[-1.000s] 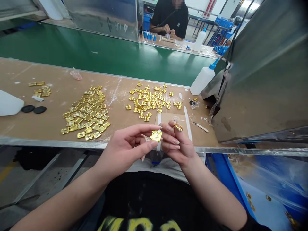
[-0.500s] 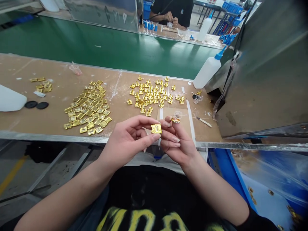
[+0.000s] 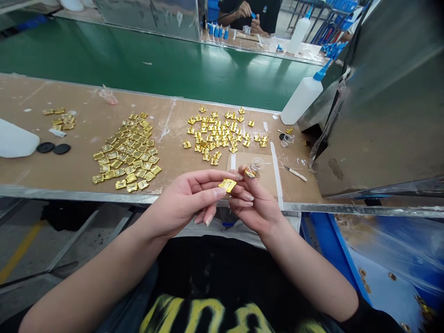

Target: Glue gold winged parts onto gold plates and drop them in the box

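Above the table's front edge, my left hand [image 3: 187, 199] pinches a flat, roughly rectangular gold metal piece [image 3: 228, 185] between thumb and fingers. My right hand [image 3: 258, 203] is closed beside it, and its fingertips meet the right end of that piece. A second shiny gold piece [image 3: 249, 173] shows at my right thumb and index finger; its full shape is partly hidden. Beyond my hands lies a spread of small gold parts with upright tabs [image 3: 220, 134]. Flat gold rectangular pieces [image 3: 128, 155] lie in a cluster to the left.
A white squeeze bottle [image 3: 301, 101] with a blue tip stands at right, near a small knife [image 3: 295, 173] and a clear round cup [image 3: 257, 163]. Black discs [image 3: 62, 149] lie at left. A green belt [image 3: 156, 60] runs behind; across it, a person's hands [image 3: 255, 23] hold something blue.
The gold piece in my left hand has tilted, and my right fingers have shifted against it. Across the belt, the other person's hands have risen with a blue item.
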### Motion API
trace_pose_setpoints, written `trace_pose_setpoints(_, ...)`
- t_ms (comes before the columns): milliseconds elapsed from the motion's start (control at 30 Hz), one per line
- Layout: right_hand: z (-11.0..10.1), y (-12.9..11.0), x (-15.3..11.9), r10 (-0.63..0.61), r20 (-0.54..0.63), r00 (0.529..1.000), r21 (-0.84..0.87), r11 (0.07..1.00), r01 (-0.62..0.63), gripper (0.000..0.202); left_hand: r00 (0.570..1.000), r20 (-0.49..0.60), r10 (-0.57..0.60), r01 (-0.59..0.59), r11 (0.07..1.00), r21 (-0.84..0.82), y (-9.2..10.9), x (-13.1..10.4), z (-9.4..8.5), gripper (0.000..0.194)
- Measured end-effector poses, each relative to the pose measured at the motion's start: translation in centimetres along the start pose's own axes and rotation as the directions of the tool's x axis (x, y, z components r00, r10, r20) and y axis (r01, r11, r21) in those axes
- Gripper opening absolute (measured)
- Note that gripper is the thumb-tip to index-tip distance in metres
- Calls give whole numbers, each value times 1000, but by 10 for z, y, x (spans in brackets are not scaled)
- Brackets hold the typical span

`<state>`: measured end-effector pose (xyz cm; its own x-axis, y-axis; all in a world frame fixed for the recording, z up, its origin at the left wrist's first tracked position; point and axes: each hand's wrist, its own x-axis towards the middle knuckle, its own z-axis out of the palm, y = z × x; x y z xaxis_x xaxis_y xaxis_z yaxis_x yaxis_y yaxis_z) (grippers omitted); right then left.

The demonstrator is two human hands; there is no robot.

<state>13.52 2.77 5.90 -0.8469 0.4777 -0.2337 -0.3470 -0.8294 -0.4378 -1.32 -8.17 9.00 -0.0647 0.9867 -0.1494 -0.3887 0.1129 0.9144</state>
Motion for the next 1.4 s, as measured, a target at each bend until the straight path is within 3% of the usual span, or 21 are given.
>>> trace_pose_setpoints(100,-5,0,1,-4,37,999,17,1000,3,25,999,6,-35,36,994,-102,-5,2,-3,23)
trace_pose_setpoints(167,-8,0,0,-17,55,998,10,1000,16,22,999,-47,-11,5,994,-110,-9,3,-4,21)
trace_pose_setpoints(267,-10,1,-2,-52,60,997,-37,998,54,21,975,-197,105,-102,994,27,-15,4,-4,24)
trace_pose_setpoints(367,-10,4,-6,-62,46,997,-75,995,65,22,919,-288,271,-198,945,259,-17,2,-1,28)
trace_pose_setpoints(500,-7,8,-9,-152,12,988,-193,969,152,19,895,-262,360,-236,883,406,-18,0,1,30)
trace_pose_setpoints(600,-6,8,-10,-348,4,937,-344,880,328,18,909,-228,348,-227,874,429,-19,0,0,30)
trace_pose_setpoints(700,-5,8,-11,-447,32,894,-426,803,416,18,920,-180,349,-245,869,430,-21,1,-2,30)
trace_pose_setpoints(933,-10,14,-13,-448,113,887,-452,772,447,11,972,-131,197,-173,969,179,-32,5,0,39)
trace_pose_setpoints(1167,-12,15,-16,-434,186,882,-598,662,452,11,985,-143,94,-107,990,-90,-46,11,-2,43)
trace_pose_setpoints(1300,-9,-1,-16,-536,279,797,-730,421,538,4,1000,-21,-20,15,976,-219,-40,12,-3,43)
trace_pose_setpoints(1400,-10,-19,-13,-544,375,751,-789,238,567,9,983,131,-131,160,956,-244,-34,9,-1,32)
